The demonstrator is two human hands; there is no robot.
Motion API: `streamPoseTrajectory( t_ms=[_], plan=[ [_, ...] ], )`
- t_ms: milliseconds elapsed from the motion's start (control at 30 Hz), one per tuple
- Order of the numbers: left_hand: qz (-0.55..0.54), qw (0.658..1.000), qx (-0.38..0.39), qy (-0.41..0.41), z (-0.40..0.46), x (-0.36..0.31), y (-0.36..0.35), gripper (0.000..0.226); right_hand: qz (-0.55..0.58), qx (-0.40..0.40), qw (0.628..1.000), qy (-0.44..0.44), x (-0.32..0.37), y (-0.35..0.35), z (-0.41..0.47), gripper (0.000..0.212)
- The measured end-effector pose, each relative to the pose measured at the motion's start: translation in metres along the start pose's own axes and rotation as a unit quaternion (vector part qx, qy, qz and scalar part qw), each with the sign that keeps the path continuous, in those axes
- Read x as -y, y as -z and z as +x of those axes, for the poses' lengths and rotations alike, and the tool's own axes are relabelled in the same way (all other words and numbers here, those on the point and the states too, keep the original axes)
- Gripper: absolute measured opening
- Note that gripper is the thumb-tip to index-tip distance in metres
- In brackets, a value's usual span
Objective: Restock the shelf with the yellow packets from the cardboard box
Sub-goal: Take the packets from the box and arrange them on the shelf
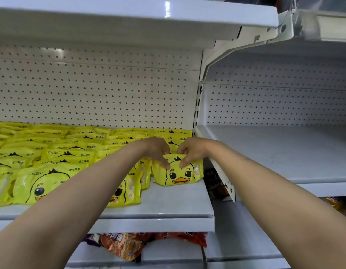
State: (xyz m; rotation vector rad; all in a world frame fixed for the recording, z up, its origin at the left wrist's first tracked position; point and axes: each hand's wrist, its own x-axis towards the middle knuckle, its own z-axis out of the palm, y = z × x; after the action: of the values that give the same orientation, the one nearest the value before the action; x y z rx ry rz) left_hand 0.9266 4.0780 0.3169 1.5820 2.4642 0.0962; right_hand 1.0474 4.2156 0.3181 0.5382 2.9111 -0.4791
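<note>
A yellow packet (180, 173) printed with a duck face stands at the right end of the white shelf (174, 202). My left hand (157, 150) and my right hand (191, 151) both pinch its top edge, thumbs on the front face. Several more yellow packets (51, 162) fill the shelf in rows to the left and behind. The cardboard box is out of sight.
A white shelf (284, 152) to the right holds nothing. Another shelf board (129, 14) hangs overhead. Orange and red snack bags (125, 245) lie on the shelf below. A pegboard back panel (94, 88) closes the rear.
</note>
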Motion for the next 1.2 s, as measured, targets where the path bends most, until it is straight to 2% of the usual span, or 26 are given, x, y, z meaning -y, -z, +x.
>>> streamPoseTrajectory(
  t_ms=[167,333,433,567,833,933,1000,1100,1200],
  plan=[
    [0.029,0.999,-0.009,0.036,0.002,-0.003,-0.002,0.061,-0.040,-0.033,0.999,-0.008,0.001,-0.006,0.007,0.033],
    [0.101,0.990,-0.081,0.065,0.004,-0.001,-0.002,0.060,-0.063,-0.103,0.992,-0.020,0.006,-0.014,0.014,0.037],
    [0.103,0.990,-0.053,0.083,0.004,-0.001,0.000,0.066,-0.084,-0.132,0.988,-0.017,0.008,-0.015,0.013,0.043],
    [0.106,0.988,-0.055,0.101,0.002,-0.002,-0.001,0.067,-0.127,-0.148,0.981,-0.008,0.009,-0.012,0.009,0.053],
    [0.150,0.973,-0.131,0.115,-0.005,-0.006,-0.014,0.069,-0.185,-0.126,0.974,-0.037,0.020,-0.011,0.006,0.052],
    [0.123,0.972,-0.167,0.112,-0.014,-0.004,-0.011,0.069,-0.206,-0.134,0.968,-0.059,0.026,-0.004,0.003,0.034],
    [0.097,0.971,-0.192,0.108,-0.025,0.000,-0.005,0.068,-0.197,-0.172,0.963,-0.068,0.034,0.006,0.000,0.027],
    [0.069,0.965,-0.230,0.105,-0.049,0.014,0.007,0.066,-0.171,-0.221,0.959,-0.047,0.053,0.017,-0.001,0.035],
    [0.048,0.957,-0.259,0.116,-0.082,0.037,0.021,0.066,-0.143,-0.228,0.963,-0.018,0.090,0.019,-0.002,0.042]
  ],
)
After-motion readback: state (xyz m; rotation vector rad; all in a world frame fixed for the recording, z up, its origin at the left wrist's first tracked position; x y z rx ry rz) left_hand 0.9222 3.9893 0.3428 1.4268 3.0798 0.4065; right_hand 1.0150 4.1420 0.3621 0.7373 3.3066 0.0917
